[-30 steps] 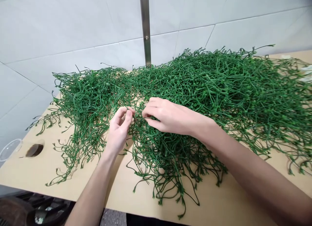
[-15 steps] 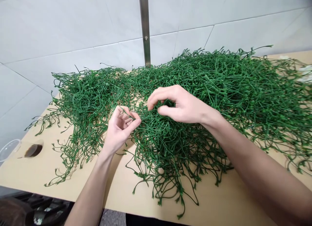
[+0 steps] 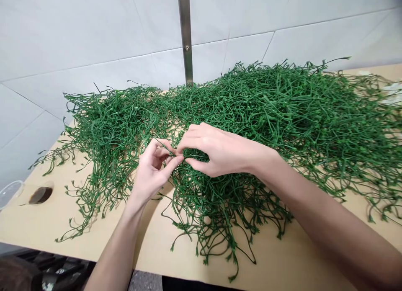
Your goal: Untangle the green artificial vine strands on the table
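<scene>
My left hand point(image 3: 153, 167) pinches one thin green artificial plant stem point(image 3: 163, 145) between thumb and fingertips; the stem slants across its fingers. My right hand point(image 3: 216, 150) comes in from the right, its curled fingertips meeting the left fingertips. A small gap shows between its thumb and index finger, and I see nothing held there. Under and around both hands lies a large tangled heap of green artificial stems point(image 3: 276, 102), many with small branched tips. The far end of the pinched stem is hidden at the fingertips.
The heap spreads over a tan tabletop point(image 3: 103, 236) against a white tiled wall point(image 3: 94, 27). An upright metal strip point(image 3: 186, 35) runs down the wall. At left lie a clear plastic cup point(image 3: 11, 192) and a dark brown patch point(image 3: 40, 195). Dark crate-like shapes point(image 3: 63, 270) show below the table's edge.
My right hand has moved left and down, bringing its fingertips to those of my left hand. The left hand stays almost in place, still pinching the stem.
</scene>
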The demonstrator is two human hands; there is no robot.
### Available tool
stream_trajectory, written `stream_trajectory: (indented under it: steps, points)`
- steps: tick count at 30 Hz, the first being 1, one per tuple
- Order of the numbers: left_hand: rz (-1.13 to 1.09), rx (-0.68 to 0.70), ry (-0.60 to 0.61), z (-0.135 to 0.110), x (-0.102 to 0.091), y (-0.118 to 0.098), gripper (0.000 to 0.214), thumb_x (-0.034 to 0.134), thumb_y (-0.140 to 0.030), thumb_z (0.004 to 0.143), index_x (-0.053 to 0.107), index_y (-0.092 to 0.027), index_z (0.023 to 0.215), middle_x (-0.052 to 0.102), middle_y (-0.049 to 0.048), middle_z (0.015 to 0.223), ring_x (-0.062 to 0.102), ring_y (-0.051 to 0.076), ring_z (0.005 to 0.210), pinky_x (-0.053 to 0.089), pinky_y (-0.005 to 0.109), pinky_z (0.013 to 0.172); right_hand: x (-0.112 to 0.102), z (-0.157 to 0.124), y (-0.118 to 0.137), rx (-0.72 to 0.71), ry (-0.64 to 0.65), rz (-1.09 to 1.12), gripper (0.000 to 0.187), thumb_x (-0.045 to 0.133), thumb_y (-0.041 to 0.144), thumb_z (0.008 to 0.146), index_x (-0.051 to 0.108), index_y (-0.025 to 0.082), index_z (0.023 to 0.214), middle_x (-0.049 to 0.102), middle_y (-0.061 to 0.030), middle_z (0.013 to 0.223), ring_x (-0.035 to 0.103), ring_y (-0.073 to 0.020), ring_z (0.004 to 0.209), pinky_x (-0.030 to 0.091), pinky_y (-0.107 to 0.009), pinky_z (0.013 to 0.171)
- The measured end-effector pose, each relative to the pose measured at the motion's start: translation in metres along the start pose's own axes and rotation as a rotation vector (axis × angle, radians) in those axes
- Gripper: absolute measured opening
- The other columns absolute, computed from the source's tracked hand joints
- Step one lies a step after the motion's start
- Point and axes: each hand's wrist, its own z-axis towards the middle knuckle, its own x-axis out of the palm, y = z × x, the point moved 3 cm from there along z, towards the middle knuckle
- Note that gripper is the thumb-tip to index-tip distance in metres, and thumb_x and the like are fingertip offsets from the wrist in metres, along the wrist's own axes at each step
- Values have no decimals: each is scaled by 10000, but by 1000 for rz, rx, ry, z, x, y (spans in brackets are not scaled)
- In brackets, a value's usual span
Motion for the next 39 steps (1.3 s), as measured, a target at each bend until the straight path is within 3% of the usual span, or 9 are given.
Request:
stream_trajectory:
  steps: [7,12,18,25,32,39]
  points:
    - [94,10,-42,2,1,4,312,782,-187,703,651,-203,985,692,6,778,627,120,657,487,229,628,4,0,-11,46,46,112,166,549,109,829,708,151,854,674,-72,849,551,-196,877,427,-369,853]
    - [200,85,7,5,4,5,93,756,-215,726,707,-164,787,692,62,881,626,163,800,487,261,708,4,-2,-15,84,75,153,118,565,120,794,679,151,802,651,-55,822,548,-181,879,430,-320,809]
    - [276,1,133,1,8,4,100,617,-257,856,628,-175,798,577,-17,665,467,103,578,363,224,557,4,-2,-10,204,94,160,65,556,179,741,549,161,678,582,-12,676,463,-114,632,371,-252,592]
    - [389,54,139,-2,12,3,95,549,-225,888,620,-195,832,499,-57,557,352,87,468,269,220,486,16,-5,-14,319,190,94,322,504,301,817,426,187,527,466,-6,546,292,-92,465,256,-285,459]
    - [467,151,125,1,13,-1,253,540,-184,868,612,-195,627,457,-32,549,374,110,501,318,240,552,23,0,-16,204,46,95,231,531,259,751,462,171,549,507,-21,622,377,-115,598,324,-292,616]
    - [308,11,105,1,8,7,188,625,-225,825,604,-178,645,432,-39,561,327,101,523,240,241,499,23,4,-13,99,-97,198,224,485,197,702,352,185,522,397,18,584,356,-110,604,291,-287,623]
